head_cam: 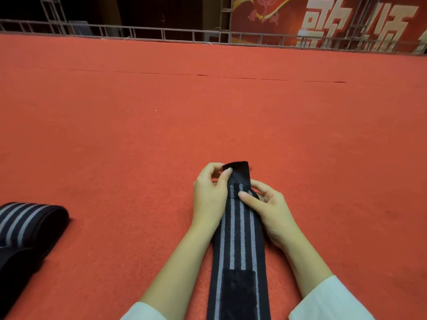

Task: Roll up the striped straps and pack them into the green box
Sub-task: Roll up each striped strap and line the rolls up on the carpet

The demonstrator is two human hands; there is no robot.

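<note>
Right at the bottom of the view, 6 o'clock, is the near end of the strap point(240, 239), black with grey stripes and a fuzzy black patch point(238, 294) sewn on it. It runs flat along the carpet from there straight toward 12 o'clock and ends about the middle of the view in a plain black tab point(236, 168).

The left hand point(209, 195) pinches that tab from the 9 o'clock side, thumb on top and fingers curled round the edge. The right hand point(265, 209) grips the strap just below the tab from the 3 o'clock side, thumb pressed on the stripes, fingers tucked round the edge. So both hands are grasping the same strap, with the tab lifted a bit off the floor. White sleeves point(332, 299) show at the wrists.

A second strap point(27, 222) with the same stripes lies loosely heaped at 8 o'clock, well apart from the hands. Everything sits on a red carpet point(138, 123). Far off at 12 o'clock there's a metal railing point(161, 34), and at 1 o'clock a red banner point(323, 19) with big pale characters.
</note>
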